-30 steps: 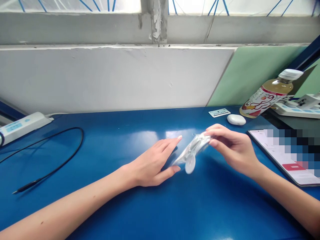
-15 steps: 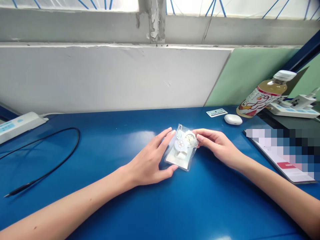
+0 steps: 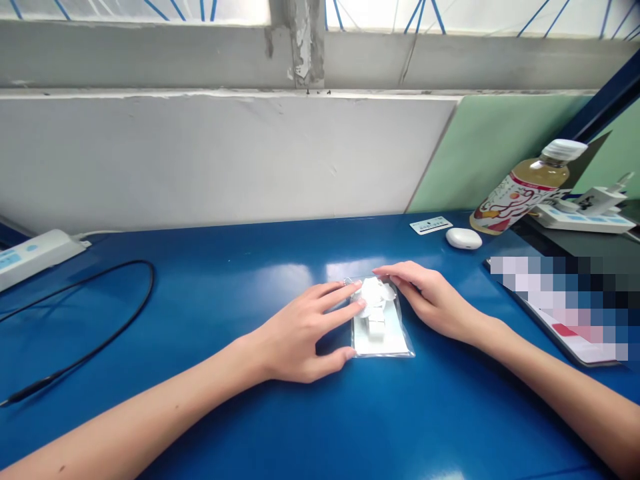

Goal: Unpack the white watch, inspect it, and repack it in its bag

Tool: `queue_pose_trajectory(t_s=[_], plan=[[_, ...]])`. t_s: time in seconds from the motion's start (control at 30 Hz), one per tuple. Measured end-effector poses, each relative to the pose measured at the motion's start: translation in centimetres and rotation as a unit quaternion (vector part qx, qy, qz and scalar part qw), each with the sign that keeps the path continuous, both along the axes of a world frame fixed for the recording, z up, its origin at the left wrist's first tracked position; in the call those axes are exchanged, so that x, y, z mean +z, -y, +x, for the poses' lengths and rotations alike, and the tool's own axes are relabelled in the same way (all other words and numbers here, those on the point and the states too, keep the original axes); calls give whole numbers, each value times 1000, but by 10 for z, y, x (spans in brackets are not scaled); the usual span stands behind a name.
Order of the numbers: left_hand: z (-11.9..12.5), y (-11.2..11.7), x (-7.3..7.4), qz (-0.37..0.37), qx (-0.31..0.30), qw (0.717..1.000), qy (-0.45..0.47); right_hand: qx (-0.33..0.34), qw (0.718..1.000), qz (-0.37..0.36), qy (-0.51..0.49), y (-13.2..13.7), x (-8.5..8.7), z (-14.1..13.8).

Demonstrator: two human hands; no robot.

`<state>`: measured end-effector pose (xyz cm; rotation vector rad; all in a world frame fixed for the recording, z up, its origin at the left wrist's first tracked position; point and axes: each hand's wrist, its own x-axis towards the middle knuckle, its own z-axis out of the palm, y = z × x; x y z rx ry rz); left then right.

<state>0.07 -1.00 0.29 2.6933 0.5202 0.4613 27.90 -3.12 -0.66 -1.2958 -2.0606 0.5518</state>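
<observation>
Clock bearings are taken on the counter [image 3: 225, 280], with the person at six.

**Change noted.** A second ago the clear pouch [image 3: 381, 333] is in the air, tilted, pinched at its top by the right hand [image 3: 433, 303]. Half a second ago it is down but skewed. Now it lies flat and square at the centre of the counter, long side running twelve to six. The work in hand has passed from lifting to laying down: the pouch rests on the surface and carries no load from either hand.

**Grip.** The left hand [image 3: 300, 333] is open, fingers spread. Its forefinger tip rests on the pouch's upper part and its thumb touches the near corner at seven. The right hand is open too, fingers stretched along the pouch's far edge at one o'clock, touching it. Neither hand closes round anything. The white contents are too small to identify.

**Surroundings.**
- A drink bottle [image 3: 523, 193], a small white case [image 3: 463, 238] and a card [image 3: 430, 225] stand at one to two, well apart from the pouch.
- A tablet [image 3: 575, 327] lies at three, near the right forearm.
- A black cable [image 3: 100, 327] loops at nine, with a power strip [image 3: 35, 257] beyond it at ten.

**Obstruction.** Nothing lies between the hands and the pouch.
</observation>
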Motion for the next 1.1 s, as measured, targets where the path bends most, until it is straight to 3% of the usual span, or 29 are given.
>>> queue_pose_trajectory(t_s=[0.2,0.4,0.77,1.1], plan=[[0,0,1,7,0,1000,13,58,989,60,125,10,14,3],[1,1,0,7,-7,997,72,119,973,22,198,19,14,2],[2,3,-5,35,35,991,123,124,973,-21,192,16,8,6],[5,2,-4,47,54,989,127,118,977,-11,179,14,9,4]])
